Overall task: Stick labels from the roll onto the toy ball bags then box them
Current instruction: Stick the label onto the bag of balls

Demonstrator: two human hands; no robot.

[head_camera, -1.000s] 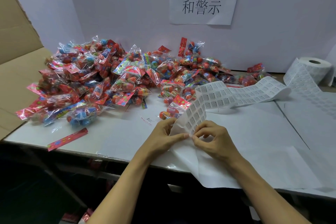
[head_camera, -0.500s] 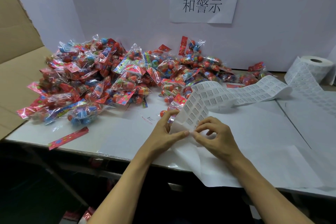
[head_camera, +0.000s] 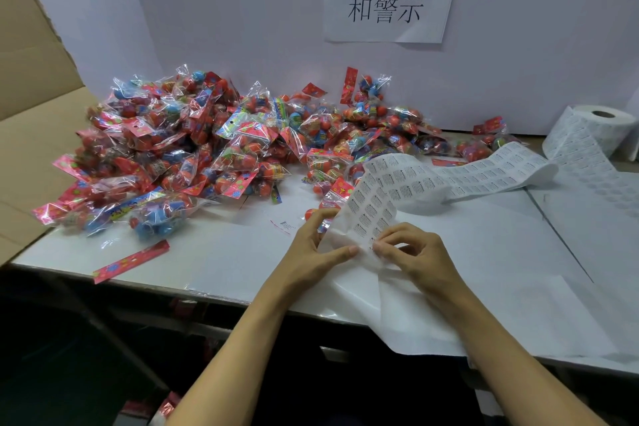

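The left hand (head_camera: 313, 249) pinched the near edge of the label strip (head_camera: 408, 183) between thumb and fingers, and the right hand (head_camera: 415, 252) pinched at a label (head_camera: 375, 245) on that same edge, fingers curled. The strip ran back right across the table (head_camera: 207, 252) to the roll (head_camera: 594, 128) (standing by the wall). The bags (head_camera: 207, 149) lay heaped at the back left, beside a cardboard box (head_camera: 31, 135).
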